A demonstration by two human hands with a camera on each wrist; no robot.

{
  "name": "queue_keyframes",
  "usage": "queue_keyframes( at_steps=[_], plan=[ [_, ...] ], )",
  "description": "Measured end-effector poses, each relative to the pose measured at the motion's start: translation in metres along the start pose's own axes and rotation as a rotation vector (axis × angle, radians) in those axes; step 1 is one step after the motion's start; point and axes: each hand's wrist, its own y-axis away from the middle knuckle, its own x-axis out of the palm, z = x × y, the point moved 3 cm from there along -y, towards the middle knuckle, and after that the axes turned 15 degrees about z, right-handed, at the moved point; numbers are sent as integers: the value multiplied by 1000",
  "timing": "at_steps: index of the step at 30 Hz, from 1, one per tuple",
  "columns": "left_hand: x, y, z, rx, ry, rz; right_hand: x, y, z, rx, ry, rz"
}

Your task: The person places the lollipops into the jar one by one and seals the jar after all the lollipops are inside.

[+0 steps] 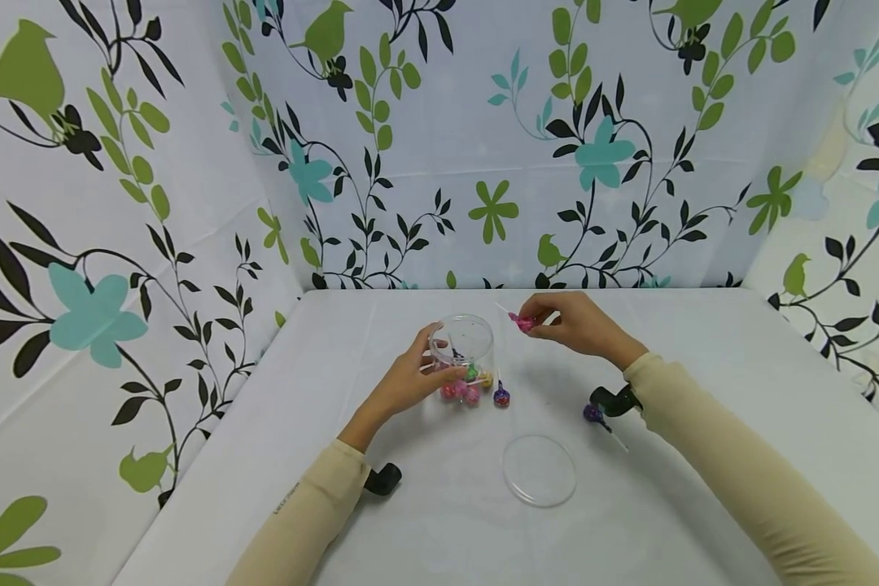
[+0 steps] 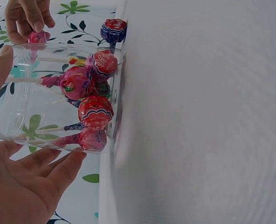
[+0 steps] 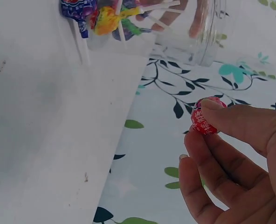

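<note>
My left hand (image 1: 410, 376) grips a clear round jar (image 1: 465, 334) standing on the white table, thumb on one side and fingers on the other. Inside the jar, several wrapped lollipops (image 2: 96, 112) lie with their heads at the bottom and sticks upward. Up and to the right of the jar's rim, my right hand (image 1: 575, 323) pinches a pink-red lollipop (image 3: 203, 122) by its wrapped head between thumb and fingers. Its white stick points up and left in the head view. Right beside the jar, a blue and red lollipop (image 1: 501, 396) rests on the table.
A clear round lid (image 1: 545, 505) lies on the table (image 1: 454, 505), in front of the jar. Another lollipop (image 1: 594, 413) with a purple wrapper lies below my right wrist, its stick toward me. Patterned cloth (image 1: 425, 146) hangs behind the table and at both sides.
</note>
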Motion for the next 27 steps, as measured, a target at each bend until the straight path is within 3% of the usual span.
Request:
queue_keyframes(
  at_steps=[11,27],
  plan=[
    [0,0,0,6,-11,1,-5,-2,25,-83,54,-9],
    [-1,0,-2,-2,-17,8,-1,-16,53,-169,43,20]
  ],
)
